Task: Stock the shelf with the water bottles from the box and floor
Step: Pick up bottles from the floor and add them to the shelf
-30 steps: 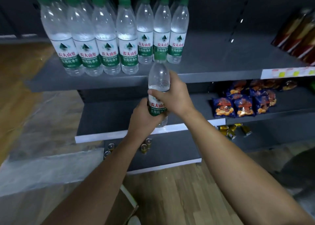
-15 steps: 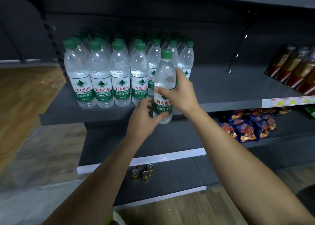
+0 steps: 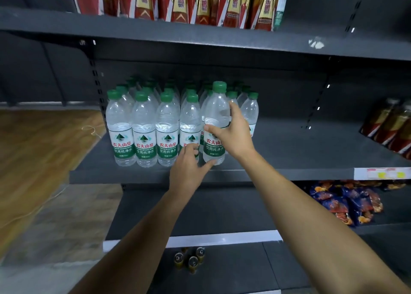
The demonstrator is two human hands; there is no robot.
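A clear water bottle (image 3: 215,115) with a green cap and green label stands upright at the right end of the front row, its base at the level of the dark grey shelf (image 3: 289,147). My right hand (image 3: 233,135) grips it round the middle from the right. My left hand (image 3: 189,171) is lower down, its thumb touching the bottle's base and its fingertips resting on the label of the neighbouring bottle. Several matching stocked bottles (image 3: 143,126) fill the shelf's left part in rows going back.
Red and gold packs (image 3: 178,0) line the shelf above. Dark bottles (image 3: 391,126) stand at the right of the same shelf. Blue snack bags (image 3: 347,202) lie one shelf down, and small cans (image 3: 191,260) stand on the lowest shelf. Wooden floor (image 3: 40,151) is at the left.
The bottle has gone up from below the shelf edge onto the shelf beside the front row. My left hand has let go of its lower part and now only touches the base.
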